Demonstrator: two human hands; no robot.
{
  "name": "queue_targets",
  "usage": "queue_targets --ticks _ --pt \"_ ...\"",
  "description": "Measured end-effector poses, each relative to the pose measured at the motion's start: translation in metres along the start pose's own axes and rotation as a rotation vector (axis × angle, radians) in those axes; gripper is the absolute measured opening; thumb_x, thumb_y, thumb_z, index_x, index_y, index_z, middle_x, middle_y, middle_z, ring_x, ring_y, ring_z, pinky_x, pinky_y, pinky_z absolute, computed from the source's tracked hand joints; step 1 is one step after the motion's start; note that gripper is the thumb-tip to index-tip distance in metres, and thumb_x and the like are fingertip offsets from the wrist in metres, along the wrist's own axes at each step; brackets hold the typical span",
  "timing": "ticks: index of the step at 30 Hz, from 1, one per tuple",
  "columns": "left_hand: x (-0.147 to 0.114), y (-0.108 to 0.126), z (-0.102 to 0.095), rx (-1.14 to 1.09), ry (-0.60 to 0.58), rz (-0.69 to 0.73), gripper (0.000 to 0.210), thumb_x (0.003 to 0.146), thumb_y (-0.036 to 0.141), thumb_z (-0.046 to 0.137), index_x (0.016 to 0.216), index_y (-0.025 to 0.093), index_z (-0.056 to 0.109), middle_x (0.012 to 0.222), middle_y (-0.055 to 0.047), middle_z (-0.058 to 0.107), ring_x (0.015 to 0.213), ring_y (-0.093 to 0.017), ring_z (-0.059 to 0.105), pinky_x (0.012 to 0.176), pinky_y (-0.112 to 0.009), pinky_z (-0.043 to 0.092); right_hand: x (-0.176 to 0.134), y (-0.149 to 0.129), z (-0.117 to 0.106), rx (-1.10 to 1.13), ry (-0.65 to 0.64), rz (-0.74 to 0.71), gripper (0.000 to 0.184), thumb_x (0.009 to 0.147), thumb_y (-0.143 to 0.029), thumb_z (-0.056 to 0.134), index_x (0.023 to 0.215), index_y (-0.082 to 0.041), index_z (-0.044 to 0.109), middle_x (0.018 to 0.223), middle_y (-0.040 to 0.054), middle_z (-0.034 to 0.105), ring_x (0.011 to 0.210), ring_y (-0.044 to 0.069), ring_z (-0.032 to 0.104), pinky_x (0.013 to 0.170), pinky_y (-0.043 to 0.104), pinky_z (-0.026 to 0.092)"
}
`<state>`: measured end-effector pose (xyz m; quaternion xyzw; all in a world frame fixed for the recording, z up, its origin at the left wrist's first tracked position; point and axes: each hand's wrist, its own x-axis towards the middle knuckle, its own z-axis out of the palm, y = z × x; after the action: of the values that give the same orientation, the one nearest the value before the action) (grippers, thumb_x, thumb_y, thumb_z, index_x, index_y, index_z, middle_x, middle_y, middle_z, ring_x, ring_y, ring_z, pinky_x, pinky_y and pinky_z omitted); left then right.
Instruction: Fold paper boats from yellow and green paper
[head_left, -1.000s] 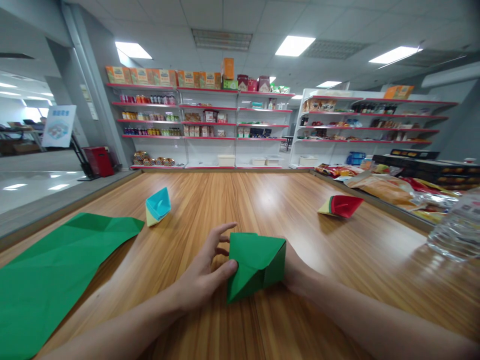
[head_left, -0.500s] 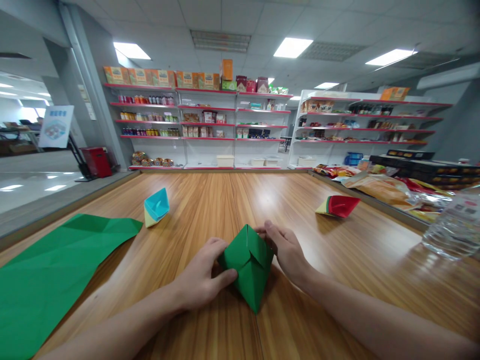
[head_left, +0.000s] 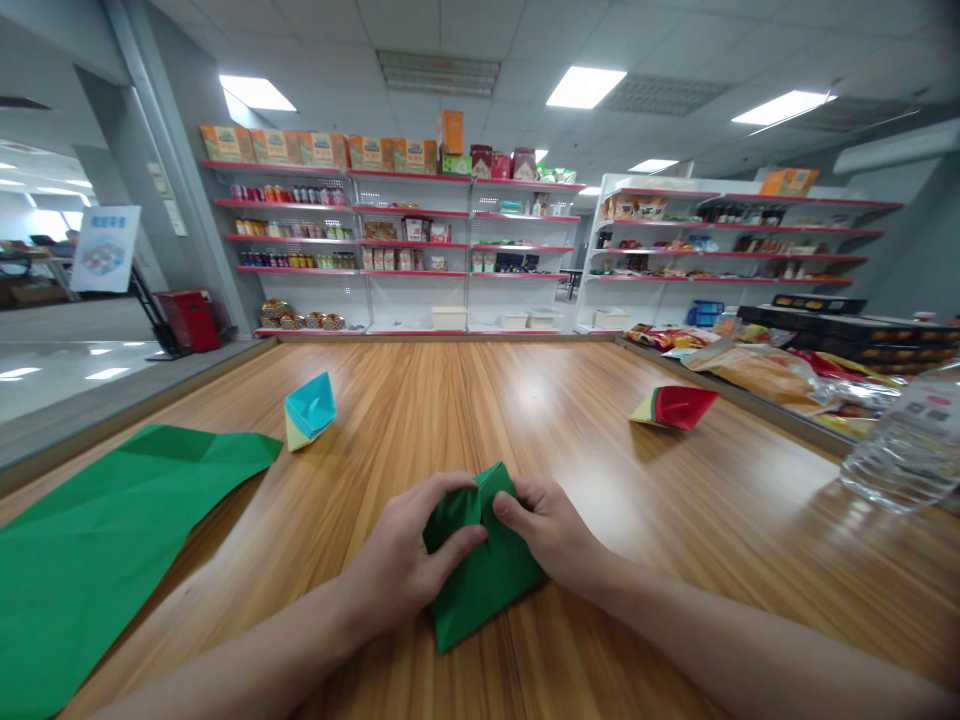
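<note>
A folded green paper point(head_left: 491, 575) stands at the near middle of the wooden table, its lower corner tilted toward the left. My left hand point(head_left: 409, 545) grips its left side, thumb across the front face and fingers over the upper edge. From the right, my right hand point(head_left: 551, 525) pinches the upper part, with the thumb on the front and the other fingers behind, partly hidden. A large green paper sheet point(head_left: 112, 540) lies flat to the left. Farther off sit a blue and yellow folded paper boat point(head_left: 310, 412) and a red and yellow one point(head_left: 675, 407).
On the right of the wooden table point(head_left: 420, 420) stands a clear plastic bottle point(head_left: 904, 450). Snack packets point(head_left: 772, 375) and dark boxes point(head_left: 862, 335) are beyond the right edge. Stocked shelves point(head_left: 409, 240) line the back.
The green folded paper has turned, its lower corner swinging left. My right hand has closed onto its upper right side, and my left fingers have moved up over the top edge.
</note>
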<state>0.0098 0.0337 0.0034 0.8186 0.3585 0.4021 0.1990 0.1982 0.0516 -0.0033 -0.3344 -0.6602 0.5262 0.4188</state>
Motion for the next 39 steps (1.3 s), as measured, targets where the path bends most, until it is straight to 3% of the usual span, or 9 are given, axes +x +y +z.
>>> queue_targets --ticks 4,9,12,20,25,33,39 --pt "-0.001 -0.002 -0.001 0.011 -0.018 0.048 0.028 0.088 0.023 0.049 0.116 0.022 0.048 0.114 -0.007 0.060 0.104 -0.019 0.056 0.086 -0.029 0.044 -0.002 0.001 0.001 0.052 -0.017 0.053 0.039 0.080 -0.050 0.056 0.074 -0.012 0.061 0.066 0.0015 0.055 0.056 0.010 0.048 0.052 0.022 0.037" --pt "-0.003 -0.001 -0.001 -0.003 0.009 0.020 0.022 0.092 0.019 0.040 0.112 0.022 0.048 0.104 -0.005 0.063 0.086 -0.014 0.060 0.073 -0.025 0.046 -0.003 0.001 0.002 0.042 -0.053 0.078 0.040 0.080 -0.049 0.057 0.064 -0.012 0.054 0.056 -0.0011 0.045 0.048 0.008 0.039 0.045 0.020 0.031" --pt "-0.003 -0.002 -0.001 0.013 -0.004 0.005 0.020 0.092 0.019 0.038 0.110 0.022 0.048 0.100 -0.004 0.063 0.085 -0.014 0.060 0.073 -0.026 0.046 -0.002 0.003 0.001 -0.009 -0.072 0.068 0.042 0.080 -0.048 0.057 0.058 -0.013 0.051 0.054 -0.0019 0.041 0.047 0.007 0.036 0.043 0.020 0.028" --pt "-0.001 -0.005 0.000 0.087 -0.074 0.183 0.012 0.090 0.015 0.038 0.097 0.020 0.046 0.108 -0.008 0.059 0.097 -0.016 0.056 0.084 -0.030 0.045 0.003 -0.004 0.005 -0.010 -0.035 0.100 0.019 0.073 -0.027 0.060 0.063 -0.013 0.052 0.058 -0.0029 0.042 0.052 0.008 0.037 0.047 0.020 0.030" --pt "-0.001 -0.006 0.000 0.149 -0.101 0.269 0.013 0.088 0.012 0.040 0.098 0.020 0.045 0.112 -0.009 0.055 0.101 -0.017 0.053 0.088 -0.032 0.044 0.000 -0.007 0.008 -0.066 0.016 0.062 0.021 0.074 -0.025 0.057 0.058 -0.014 0.049 0.055 -0.0036 0.039 0.051 0.008 0.035 0.045 0.020 0.027" --pt "-0.001 -0.005 -0.001 0.192 -0.110 0.252 0.015 0.089 0.014 0.041 0.101 0.021 0.046 0.115 -0.008 0.052 0.103 -0.019 0.051 0.088 -0.035 0.043 0.001 -0.004 0.008 -0.095 0.124 0.037 0.030 0.075 -0.034 0.058 0.056 -0.014 0.048 0.054 -0.0034 0.037 0.052 0.008 0.033 0.046 0.020 0.027" --pt "-0.003 -0.006 -0.001 0.086 -0.141 0.176 0.017 0.088 0.022 0.047 0.104 0.022 0.044 0.115 -0.007 0.052 0.102 -0.018 0.051 0.087 -0.033 0.043 0.000 -0.002 0.006 -0.145 0.117 0.065 0.030 0.071 -0.033 0.063 0.054 -0.014 0.047 0.054 -0.0037 0.037 0.050 0.008 0.034 0.044 0.020 0.025"
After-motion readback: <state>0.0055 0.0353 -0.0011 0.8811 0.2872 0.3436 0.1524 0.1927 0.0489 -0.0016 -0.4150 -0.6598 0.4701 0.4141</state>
